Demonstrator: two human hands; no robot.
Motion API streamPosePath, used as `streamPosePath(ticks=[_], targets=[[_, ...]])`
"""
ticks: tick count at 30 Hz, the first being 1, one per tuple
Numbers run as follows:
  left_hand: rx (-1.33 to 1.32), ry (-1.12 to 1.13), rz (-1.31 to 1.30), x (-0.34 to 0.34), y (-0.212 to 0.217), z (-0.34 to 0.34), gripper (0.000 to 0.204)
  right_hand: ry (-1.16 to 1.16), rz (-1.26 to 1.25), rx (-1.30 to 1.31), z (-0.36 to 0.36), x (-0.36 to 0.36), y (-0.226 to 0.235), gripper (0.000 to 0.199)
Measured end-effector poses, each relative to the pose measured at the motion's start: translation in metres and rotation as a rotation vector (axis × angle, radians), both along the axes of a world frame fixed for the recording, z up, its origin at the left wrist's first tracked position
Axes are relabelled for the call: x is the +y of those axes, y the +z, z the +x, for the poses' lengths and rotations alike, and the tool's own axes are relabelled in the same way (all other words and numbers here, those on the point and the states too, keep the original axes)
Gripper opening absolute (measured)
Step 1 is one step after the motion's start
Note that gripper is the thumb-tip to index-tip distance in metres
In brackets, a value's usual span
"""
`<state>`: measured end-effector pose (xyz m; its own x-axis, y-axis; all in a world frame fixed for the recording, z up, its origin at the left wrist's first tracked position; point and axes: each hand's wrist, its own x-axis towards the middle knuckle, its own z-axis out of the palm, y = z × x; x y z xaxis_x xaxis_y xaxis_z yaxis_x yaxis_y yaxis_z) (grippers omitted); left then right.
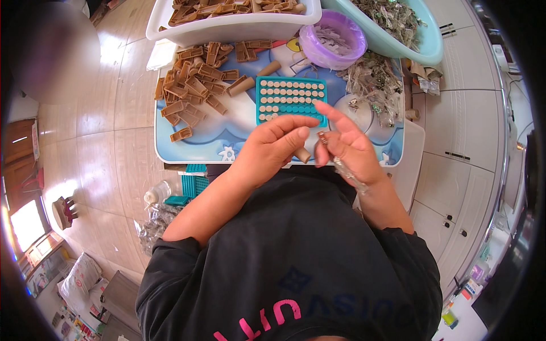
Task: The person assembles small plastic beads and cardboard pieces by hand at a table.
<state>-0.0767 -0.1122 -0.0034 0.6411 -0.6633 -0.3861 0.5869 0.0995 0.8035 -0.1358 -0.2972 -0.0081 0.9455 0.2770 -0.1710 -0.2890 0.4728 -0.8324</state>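
Tan cylinder (303,154), short and stubby, sits pinched in the left hand (272,149); fingers curled shut on it, long axis running roughly left-right toward the other palm. Right hand (350,149) holds a thin metal-tipped piece (323,138) between thumb and bent fingers, forefinger extended; a clear strip (350,173) trails below that wrist. The two parts lie just apart, tip facing cylinder end, left hand nearer.

Just beyond the fingertips: teal tray (259,101), upper rows filled with pale round caps, lower rows partly bare. Further out, brown blocks (190,91) loose on the blue table (216,139); white tub (227,28) of the same; purple bowl (310,48); pale green basin (435,48) of silvery parts.
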Motion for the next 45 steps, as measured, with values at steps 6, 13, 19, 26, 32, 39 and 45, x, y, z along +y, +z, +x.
streamPosePath(ticks=[6, 13, 19, 26, 32, 39, 45], targets=[[0.029, -0.001, -0.061, 0.003, -0.004, 0.001, 0.021, -0.045, 0.333, 0.216, -0.002, 0.023, -0.015, 0.054], [-0.029, 0.062, 0.107, 0.007, -0.010, 0.003, 0.021, -0.356, -0.942, -0.572, 0.000, 0.030, -0.008, 0.020], [-0.033, 0.064, 0.142, 0.008, -0.011, 0.003, 0.024, -0.403, -1.020, -0.757, 0.000, 0.028, -0.010, 0.017], [-0.155, -0.004, 0.097, 0.011, -0.012, 0.005, 0.021, -0.346, -1.028, -0.684, 0.014, 0.023, 0.003, 0.012], [-0.224, -0.062, 0.045, 0.010, -0.011, 0.002, 0.017, -0.258, -1.033, -0.690, 0.014, 0.020, 0.007, 0.009], [-0.142, 0.093, -0.007, 0.010, -0.006, 0.005, 0.016, -0.203, -0.219, -0.229, 0.004, 0.019, -0.020, 0.003], [-0.276, 0.194, 0.069, 0.005, -0.014, 0.000, 0.022, -0.131, 0.034, -0.111, -0.008, 0.038, -0.023, 0.002]])
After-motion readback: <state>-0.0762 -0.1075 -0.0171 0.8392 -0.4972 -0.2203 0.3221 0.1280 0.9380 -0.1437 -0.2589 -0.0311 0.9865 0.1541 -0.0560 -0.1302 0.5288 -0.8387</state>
